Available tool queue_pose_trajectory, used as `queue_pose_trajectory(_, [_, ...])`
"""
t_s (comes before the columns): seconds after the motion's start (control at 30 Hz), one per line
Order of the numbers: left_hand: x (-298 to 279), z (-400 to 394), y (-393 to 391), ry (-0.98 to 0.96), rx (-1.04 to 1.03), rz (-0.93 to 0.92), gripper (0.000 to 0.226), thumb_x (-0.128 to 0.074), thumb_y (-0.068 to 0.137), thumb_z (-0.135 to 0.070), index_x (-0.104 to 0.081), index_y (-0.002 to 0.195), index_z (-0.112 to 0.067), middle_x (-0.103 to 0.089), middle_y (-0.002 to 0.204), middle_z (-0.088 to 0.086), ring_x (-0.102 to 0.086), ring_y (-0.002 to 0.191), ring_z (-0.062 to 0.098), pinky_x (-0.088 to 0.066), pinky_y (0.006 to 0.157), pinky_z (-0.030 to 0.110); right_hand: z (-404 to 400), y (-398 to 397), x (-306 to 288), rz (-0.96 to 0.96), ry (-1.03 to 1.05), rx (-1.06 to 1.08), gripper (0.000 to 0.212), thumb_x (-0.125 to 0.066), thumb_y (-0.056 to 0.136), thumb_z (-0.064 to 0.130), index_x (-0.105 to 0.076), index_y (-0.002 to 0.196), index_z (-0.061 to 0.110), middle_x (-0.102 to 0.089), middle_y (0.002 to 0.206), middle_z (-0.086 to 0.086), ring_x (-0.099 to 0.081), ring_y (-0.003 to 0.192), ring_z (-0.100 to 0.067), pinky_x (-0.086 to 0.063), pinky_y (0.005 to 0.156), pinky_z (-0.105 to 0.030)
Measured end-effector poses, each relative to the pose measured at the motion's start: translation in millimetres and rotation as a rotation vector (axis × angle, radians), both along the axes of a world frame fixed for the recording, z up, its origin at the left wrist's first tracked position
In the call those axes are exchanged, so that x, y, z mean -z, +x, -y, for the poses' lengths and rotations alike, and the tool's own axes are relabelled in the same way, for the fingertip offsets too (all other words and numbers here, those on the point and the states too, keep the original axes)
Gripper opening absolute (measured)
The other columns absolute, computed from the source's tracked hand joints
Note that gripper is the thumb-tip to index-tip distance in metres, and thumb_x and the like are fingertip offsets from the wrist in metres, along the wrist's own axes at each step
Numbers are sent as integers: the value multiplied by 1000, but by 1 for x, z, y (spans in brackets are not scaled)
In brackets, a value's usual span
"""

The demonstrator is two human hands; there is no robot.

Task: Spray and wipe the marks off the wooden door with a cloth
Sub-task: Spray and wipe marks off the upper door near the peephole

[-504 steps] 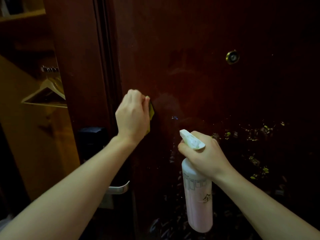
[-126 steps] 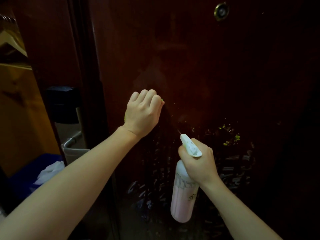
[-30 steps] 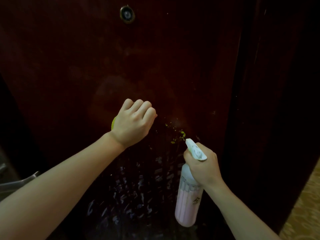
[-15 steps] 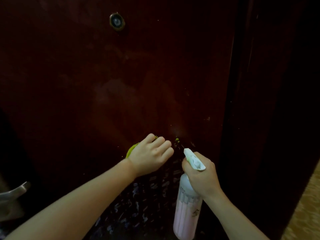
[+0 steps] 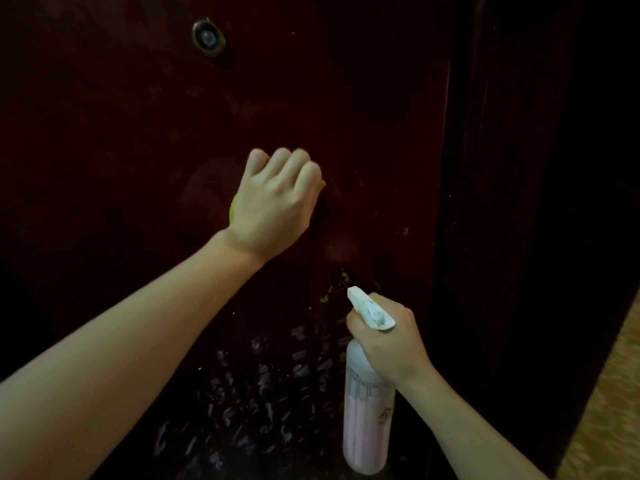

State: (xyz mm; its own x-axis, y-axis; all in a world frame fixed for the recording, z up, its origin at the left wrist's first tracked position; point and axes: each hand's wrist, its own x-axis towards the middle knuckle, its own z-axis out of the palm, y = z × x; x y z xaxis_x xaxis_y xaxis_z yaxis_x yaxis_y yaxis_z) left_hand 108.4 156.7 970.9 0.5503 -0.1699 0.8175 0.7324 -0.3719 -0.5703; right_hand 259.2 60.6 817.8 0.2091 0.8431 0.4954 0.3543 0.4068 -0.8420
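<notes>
Left grip (image 5: 277,206) was curled into a fist against the wooden door (image 5: 138,140), knuckles toward the camera, closed round a yellow cloth (image 5: 232,211) of which only a thin edge showed at the heel of the hand; the rest of the cloth was hidden behind the palm and fingers, pressed between them and the wood; right grip (image 5: 388,337) was wrapped round the neck of a spray bottle (image 5: 367,410), lower and to the right, with the white nozzle (image 5: 370,308) pointing up and left toward the door.

Printed line drawings, a row of small boxes and a mark beneath them, ran across the bottle's upper body; none of it could be read; the body was pale and translucent and looked pink inside, though the liquid level could not be told.

Small yellow-green specks (image 5: 334,289) sat on the door just above the nozzle, between the two hands; pale streaky marks (image 5: 263,393) covered the lower door beneath the left forearm and beside the bottle; a faint duller patch showed around the left hand; a brass-rimmed peephole (image 5: 208,37) sat high on the door, above and left of the fist; a dark door frame (image 5: 502,202) ran down the right side; a strip of yellowish patterned floor (image 5: 609,410) showed in the lower right corner; the light was dim.
</notes>
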Motion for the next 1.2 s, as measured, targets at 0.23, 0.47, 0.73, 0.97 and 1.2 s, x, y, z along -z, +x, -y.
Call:
queue_pose_trajectory(0.23, [75, 1, -3, -66, 41, -169, 18, -58, 94, -15, -55, 77, -11, -58, 76, 3, -50, 63, 21, -35, 62, 36, 1, 1, -1, -12, -5, -36, 24, -64, 78, 27, -52, 66, 10, -50, 57, 7, -45, 52, -6, -41, 51, -24])
queue_pose_trajectory(0.47, [80, -4, -4, -63, 65, -173, 20, -58, 94, -16, -47, 77, -12, -54, 74, 2, -47, 61, 19, -34, 61, 35, 0, 3, -2, 20, 19, -11, 35, -61, 78, 21, -38, 53, 24, -40, 49, 10, -35, 46, -5, -31, 44, -20])
queue_pose_trajectory(0.73, [47, -2, -2, -56, 55, -89, 22, -54, 96, -16, -51, 75, -11, -55, 74, 3, -49, 63, 21, -34, 62, 38, 2, 0, 5, 43, -3, -50, 27, -61, 78, 27, -45, 56, 26, -44, 50, 10, -39, 47, -5, -35, 49, -23])
queue_pose_trajectory(0.97, [57, 2, 14, -93, 39, -81, 15, -57, 92, -13, -56, 77, -12, -55, 76, 3, -50, 67, 23, -33, 64, 40, -3, -2, 11, -27, -29, -43, 38, -63, 79, 24, -37, 51, 28, -39, 48, 11, -34, 46, -4, -31, 46, -20])
queue_pose_trajectory(1.2, [122, 5, 1, -197, 65, -526, 18, -42, 95, -7, -50, 80, -13, -51, 76, 3, -47, 66, 21, -37, 63, 35, -1, 3, 14, 25, -22, 10, 32, -61, 78, 23, -43, 53, 31, -42, 49, 11, -36, 46, -6, -32, 46, -23])
